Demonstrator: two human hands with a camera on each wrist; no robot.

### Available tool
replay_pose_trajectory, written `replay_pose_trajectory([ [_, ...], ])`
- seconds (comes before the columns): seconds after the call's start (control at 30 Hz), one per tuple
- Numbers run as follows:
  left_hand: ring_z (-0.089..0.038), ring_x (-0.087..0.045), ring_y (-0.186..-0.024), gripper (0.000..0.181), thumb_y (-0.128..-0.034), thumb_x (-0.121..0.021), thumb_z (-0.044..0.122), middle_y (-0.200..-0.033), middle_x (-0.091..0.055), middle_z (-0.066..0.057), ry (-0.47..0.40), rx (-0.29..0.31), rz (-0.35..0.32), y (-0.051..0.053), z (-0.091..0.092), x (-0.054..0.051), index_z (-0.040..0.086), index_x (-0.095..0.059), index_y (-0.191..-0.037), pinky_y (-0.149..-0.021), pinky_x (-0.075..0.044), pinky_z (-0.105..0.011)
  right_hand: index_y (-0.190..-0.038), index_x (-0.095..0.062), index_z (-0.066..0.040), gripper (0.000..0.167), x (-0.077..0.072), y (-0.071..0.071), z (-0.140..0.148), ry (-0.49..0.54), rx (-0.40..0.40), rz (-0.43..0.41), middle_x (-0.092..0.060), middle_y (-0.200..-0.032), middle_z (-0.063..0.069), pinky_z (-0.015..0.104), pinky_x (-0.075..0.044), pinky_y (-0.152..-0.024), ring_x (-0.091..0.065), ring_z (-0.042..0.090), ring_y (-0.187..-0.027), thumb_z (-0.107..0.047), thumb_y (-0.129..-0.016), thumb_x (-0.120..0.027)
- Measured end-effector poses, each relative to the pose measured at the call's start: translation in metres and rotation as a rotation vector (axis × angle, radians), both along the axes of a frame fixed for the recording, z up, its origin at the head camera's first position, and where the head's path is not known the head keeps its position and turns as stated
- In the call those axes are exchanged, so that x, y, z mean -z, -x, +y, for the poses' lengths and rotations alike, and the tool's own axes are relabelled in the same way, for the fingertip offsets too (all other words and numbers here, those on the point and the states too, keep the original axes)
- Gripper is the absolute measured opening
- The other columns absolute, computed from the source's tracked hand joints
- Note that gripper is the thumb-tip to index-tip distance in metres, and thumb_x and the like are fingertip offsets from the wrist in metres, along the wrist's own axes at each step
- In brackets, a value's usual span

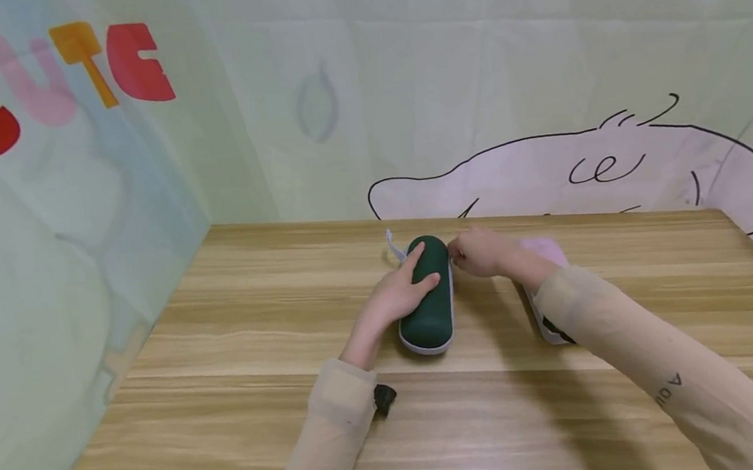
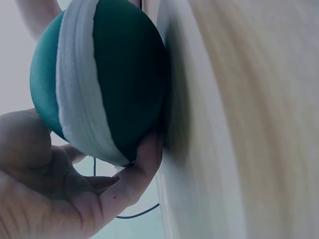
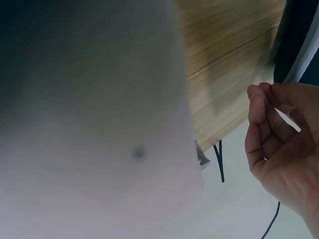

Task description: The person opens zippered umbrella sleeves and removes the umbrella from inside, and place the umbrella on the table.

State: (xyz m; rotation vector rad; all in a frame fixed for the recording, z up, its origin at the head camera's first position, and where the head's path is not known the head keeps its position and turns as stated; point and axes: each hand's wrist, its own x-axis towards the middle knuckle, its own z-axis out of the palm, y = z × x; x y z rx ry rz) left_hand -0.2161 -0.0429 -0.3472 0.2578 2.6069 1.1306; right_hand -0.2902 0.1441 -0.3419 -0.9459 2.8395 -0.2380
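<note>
A dark green oblong case point(image 1: 433, 313) with a pale zipper band lies lengthwise on the wooden table, a light strap at its far left. My left hand point(image 1: 401, 293) grips it from the left, thumb and a finger over its top; the left wrist view shows fingers of that hand point(image 2: 75, 199) curled against the case point(image 2: 132, 74). At the case's far right edge is my right hand point(image 1: 480, 251), fingers bent. In the right wrist view this hand point(image 3: 286, 134) has thumb and fingertips pinched together at the case's edge point(image 3: 291, 45); any small part between them is hidden.
A pink case point(image 1: 544, 249) lies to the right, partly under my right forearm. The wooden table point(image 1: 234, 317) meets a printed cloth backdrop point(image 1: 471, 89) behind and at the left. A large blurred pale shape point(image 3: 99, 164) fills the left of the right wrist view.
</note>
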Motion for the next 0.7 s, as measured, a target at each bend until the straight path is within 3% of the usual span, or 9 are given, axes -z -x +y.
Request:
replay_pose_trajectory([
  [0.17, -0.041, -0.043, -0.134, 0.065, -0.0993, -0.046, 0.044, -0.154, -0.034, -0.018, 0.001, 0.001, 0.001, 0.0000, -0.0011, -0.0001, 0.030, -0.015, -0.155, -0.104, -0.039, -0.054, -0.071, -0.059, -0.007, 0.020, -0.0017, -0.0032, -0.0031, -0.030, 0.002, 0.014, -0.043, -0.062, -0.001, 0.023, -0.033, -0.055, -0.043, 0.013, -0.059, -0.003, -0.090, -0.054],
  [0.7, -0.041, -0.043, -0.133, 0.065, -0.0993, -0.045, 0.045, -0.154, -0.033, -0.018, 0.007, 0.005, -0.015, 0.0003, -0.0006, 0.0000, 0.032, -0.014, -0.155, -0.104, -0.039, -0.054, -0.078, -0.065, -0.006, 0.015, -0.0032, -0.0103, -0.0051, -0.081, 0.023, 0.007, -0.054, -0.068, 0.002, 0.023, -0.037, -0.056, -0.048, 0.014, -0.061, -0.006, -0.090, -0.055],
])
